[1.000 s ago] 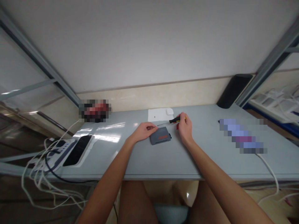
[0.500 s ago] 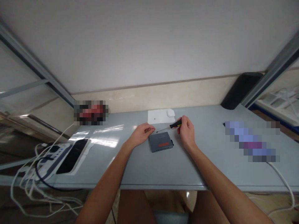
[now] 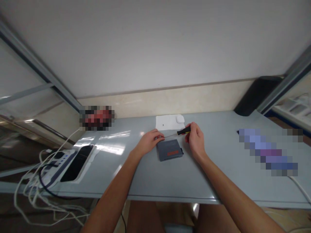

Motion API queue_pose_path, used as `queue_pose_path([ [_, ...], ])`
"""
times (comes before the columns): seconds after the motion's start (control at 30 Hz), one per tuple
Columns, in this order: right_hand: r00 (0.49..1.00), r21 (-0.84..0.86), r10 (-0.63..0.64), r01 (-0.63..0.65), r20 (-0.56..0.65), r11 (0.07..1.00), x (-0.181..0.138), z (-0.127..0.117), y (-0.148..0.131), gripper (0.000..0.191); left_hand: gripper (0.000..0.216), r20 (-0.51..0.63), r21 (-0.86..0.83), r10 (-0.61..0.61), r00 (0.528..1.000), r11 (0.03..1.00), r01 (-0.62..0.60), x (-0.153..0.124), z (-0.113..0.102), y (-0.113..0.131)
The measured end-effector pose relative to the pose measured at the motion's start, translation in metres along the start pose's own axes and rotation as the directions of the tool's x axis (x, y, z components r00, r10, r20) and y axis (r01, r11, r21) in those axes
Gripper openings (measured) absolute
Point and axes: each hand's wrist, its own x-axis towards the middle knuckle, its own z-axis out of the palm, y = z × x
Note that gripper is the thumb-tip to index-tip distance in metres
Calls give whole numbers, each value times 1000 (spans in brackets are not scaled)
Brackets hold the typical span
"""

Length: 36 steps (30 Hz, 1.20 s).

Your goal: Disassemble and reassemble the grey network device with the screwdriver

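Observation:
A small grey box with a red label [image 3: 169,149] lies flat on the grey table [image 3: 150,174] in front of me. My right hand [image 3: 195,139] is closed round a screwdriver with a black and yellow handle [image 3: 184,130], its thin shaft pointing left toward my other hand. My left hand [image 3: 149,141] rests at the box's far left corner, fingers pinched together near the screwdriver's tip; what they pinch is too small to make out.
Behind the box lies a white sheet [image 3: 167,122] with a small white case [image 3: 180,118] on it. A black phone [image 3: 76,158] on a white pad, a power strip [image 3: 54,163] and tangled white cables [image 3: 41,197] sit at the left. A black cylinder [image 3: 255,95] stands at the back right.
The view has shifted a little. My left hand's fingers have closed in on the screwdriver's tip at the box's far left corner. The right hand still holds the screwdriver.

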Motion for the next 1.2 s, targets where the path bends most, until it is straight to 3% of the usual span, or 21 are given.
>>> queue_pose_path([
  [0.27,999,35,-4,6,-45,999,5,-1,3,60,21,-39,45,-17,999,999,19,1,1,-2],
  [0.43,996,77,19,-12,-92,997,9,-2,7,58,21,-119,227,-59,991,970,85,21,-6,-9],
  [0.57,996,61,-5,11,-89,998,9,-1,7,57,21,-266,368,-108,958,907,204,43,-7,-19],
  [0.7,996,45,15,-10,-93,999,9,-2,7,55,23,-300,329,-125,946,917,226,54,3,-30],
  [0.9,997,22,-3,5,-77,1000,8,1,5,56,24,-309,147,-90,947,979,141,49,14,-47],
  [1.07,995,46,37,-33,-92,998,6,1,3,57,30,-359,63,-88,929,991,118,36,7,-39],
  [1.13,992,96,66,-56,-109,994,7,0,2,56,27,-312,55,-67,948,995,89,30,-4,-28],
  [1.2,984,171,112,-88,-141,981,10,-2,1,54,21,-186,1,-67,980,998,68,22,-18,-14],
])
